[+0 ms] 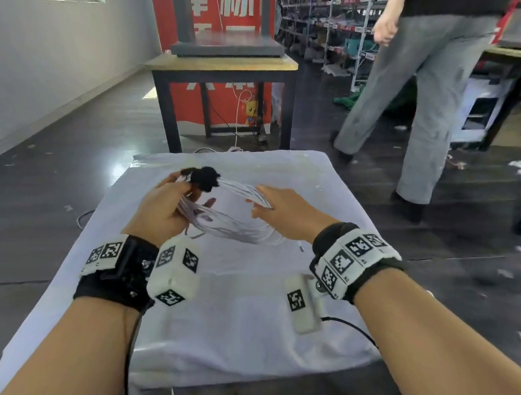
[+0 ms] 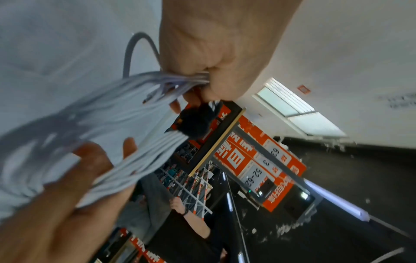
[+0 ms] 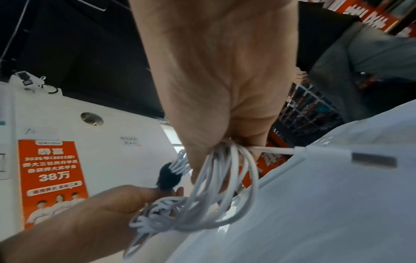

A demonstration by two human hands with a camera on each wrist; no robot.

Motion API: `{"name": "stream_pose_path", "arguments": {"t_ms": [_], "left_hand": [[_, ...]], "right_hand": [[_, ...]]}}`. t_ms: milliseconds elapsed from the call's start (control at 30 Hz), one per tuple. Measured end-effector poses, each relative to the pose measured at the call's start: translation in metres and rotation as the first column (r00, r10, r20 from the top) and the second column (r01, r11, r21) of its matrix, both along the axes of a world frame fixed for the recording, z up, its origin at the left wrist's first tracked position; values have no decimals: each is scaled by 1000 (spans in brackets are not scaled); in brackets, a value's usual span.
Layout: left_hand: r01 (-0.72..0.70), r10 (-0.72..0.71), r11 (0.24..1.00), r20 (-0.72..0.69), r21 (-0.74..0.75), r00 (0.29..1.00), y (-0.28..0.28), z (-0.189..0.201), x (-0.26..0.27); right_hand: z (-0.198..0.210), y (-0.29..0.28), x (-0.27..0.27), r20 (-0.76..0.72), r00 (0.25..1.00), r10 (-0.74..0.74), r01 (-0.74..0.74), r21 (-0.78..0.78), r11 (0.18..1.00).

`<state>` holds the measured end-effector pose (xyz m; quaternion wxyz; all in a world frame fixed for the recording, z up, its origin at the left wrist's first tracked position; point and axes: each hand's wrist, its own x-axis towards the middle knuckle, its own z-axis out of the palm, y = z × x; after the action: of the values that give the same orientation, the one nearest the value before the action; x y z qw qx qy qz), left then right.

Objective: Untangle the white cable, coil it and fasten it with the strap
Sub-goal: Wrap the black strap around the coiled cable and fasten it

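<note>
The white cable (image 1: 236, 227) is a coil of several loops, held up over the white-clothed table (image 1: 237, 325). My left hand (image 1: 184, 194) grips the coil's left side, fingers curled round the strands (image 2: 157, 83). A fuzzy black strap (image 1: 204, 178) sits round the bundle just past those fingertips; it shows too in the left wrist view (image 2: 195, 122) and the right wrist view (image 3: 167, 178). My right hand (image 1: 259, 205) pinches the coil's right side (image 3: 225, 147). One cable end with a metal plug (image 3: 373, 159) sticks out beside the right hand.
A person in grey trousers (image 1: 428, 103) stands on the dark floor at the back right. Beyond my table stands a dark-framed table (image 1: 223, 64) in front of a red banner (image 1: 237, 4). Storage shelves (image 1: 323, 24) line the far room.
</note>
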<state>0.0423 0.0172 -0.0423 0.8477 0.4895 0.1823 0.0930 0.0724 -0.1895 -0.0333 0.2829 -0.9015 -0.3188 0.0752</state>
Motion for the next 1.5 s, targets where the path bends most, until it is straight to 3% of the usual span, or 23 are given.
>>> {"name": "stream_pose_path", "arguments": {"t_ms": [67, 167, 300, 400, 567, 733, 900, 967, 1033, 1133, 1233, 1300, 1367, 1500], "left_hand": [[-79, 77, 990, -26, -117, 997, 10, -3, -2], [-127, 119, 987, -84, -99, 989, 19, -6, -4], [-86, 93, 994, -95, 72, 991, 28, -2, -6], [-82, 82, 997, -136, 5, 987, 34, -5, -5], [-52, 39, 970, -60, -238, 997, 33, -7, -4], [-18, 18, 953, -5, -301, 1000, 29, 2, -2], [-10, 11, 890, 1, -455, 1000, 35, 2, 2], [5, 5, 891, 21, -454, 1000, 32, 4, 0], [5, -8, 909, -6, -417, 1000, 30, 4, -1], [-22, -6, 935, -77, -354, 997, 36, -2, -2], [-21, -17, 965, -143, -261, 990, 45, -10, -2], [17, -47, 986, -175, -168, 983, 44, -13, 2], [46, -60, 996, -179, -80, 982, 42, -14, 6], [62, -59, 998, -138, 22, 989, 48, -15, 18]], "right_hand": [[0, 12, -5, -24, 997, 68, -69, -75, 995], [0, 22, -8, -48, 994, 95, -99, -73, 992], [-3, 29, 2, -187, 980, -61, 104, 228, 968], [-1, 34, 9, -384, 922, -39, 223, 446, 867], [3, 41, 18, -593, 801, 79, 402, 631, 663], [11, 47, 26, -684, 704, 192, 521, 681, 514], [9, 55, 27, -734, 523, 432, 675, 667, 315], [10, 59, 24, -731, 526, 434, 676, 669, 308], [9, 60, 22, -718, 587, 374, 623, 696, 356], [4, 53, 21, -687, 689, 230, 472, 667, 577], [-8, 41, 23, -725, 674, 142, 403, 522, 751], [-14, 37, 29, -764, 636, 109, 465, 491, 737], [-17, 41, 37, -804, 584, 111, 581, 509, 634], [-17, 53, 49, -790, 608, 77, 663, 559, 499]]}}
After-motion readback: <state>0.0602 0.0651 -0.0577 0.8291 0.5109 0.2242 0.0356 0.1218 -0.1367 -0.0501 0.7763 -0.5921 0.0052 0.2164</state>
